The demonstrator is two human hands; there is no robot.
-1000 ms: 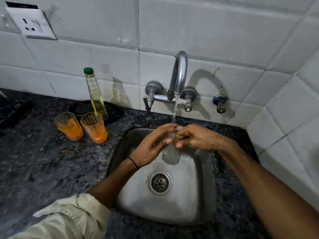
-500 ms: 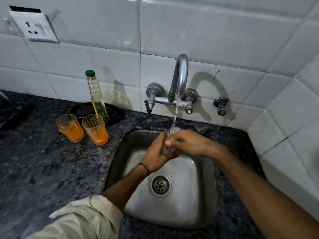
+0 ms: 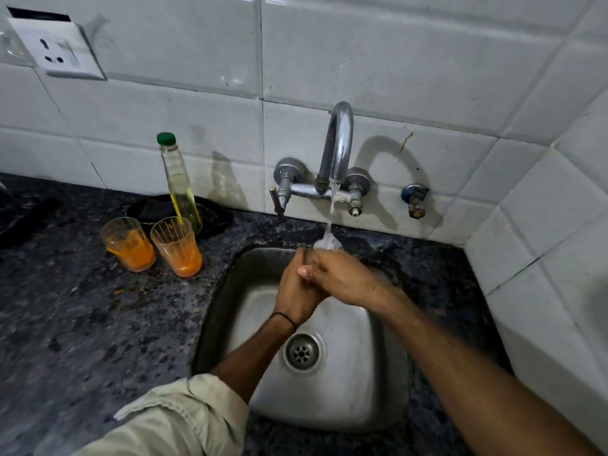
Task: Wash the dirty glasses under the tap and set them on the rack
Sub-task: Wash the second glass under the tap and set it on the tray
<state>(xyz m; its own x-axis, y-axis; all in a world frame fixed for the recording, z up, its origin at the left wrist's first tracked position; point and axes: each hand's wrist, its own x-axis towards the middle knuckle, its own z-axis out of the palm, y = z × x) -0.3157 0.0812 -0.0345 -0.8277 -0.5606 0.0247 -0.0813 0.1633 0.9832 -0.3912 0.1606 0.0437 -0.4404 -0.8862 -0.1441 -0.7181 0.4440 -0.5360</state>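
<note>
My two hands are together over the sink (image 3: 388, 373), right under the tap (image 3: 337, 149). My left hand (image 3: 297, 291) is wrapped around a clear glass (image 3: 327, 242), and my right hand (image 3: 342, 278) is closed over it from the other side. My hands touch each other. I can only see the top of the glass, poking out above my fingers. The rest is hidden by my hands.

Water (image 3: 330, 212) runs down from the tap and lands on the top of the glass. It splashes there.

I have a thin black band (image 3: 284, 316) on my left wrist and a pale sleeve (image 3: 177, 419) rolled up on that arm. My right arm is bare.

Below my hands is the round drain (image 3: 302, 352) in the bottom of the sink.

On the dark, speckled table (image 3: 82, 324), to the left of the sink, stand two more glasses. The left dirty glass (image 3: 128, 245) has orange drink in it. The right dirty glass (image 3: 176, 246) is just beside it and has a little orange at the bottom. Behind them stands a tall bottle (image 3: 180, 182) with a green cap and yellow liquid inside. It stands by a black thing (image 3: 214, 212) that I cannot make out.

The wall is white tiles (image 3: 394, 54). A white plug socket (image 3: 57, 47) is up on the left.
</note>
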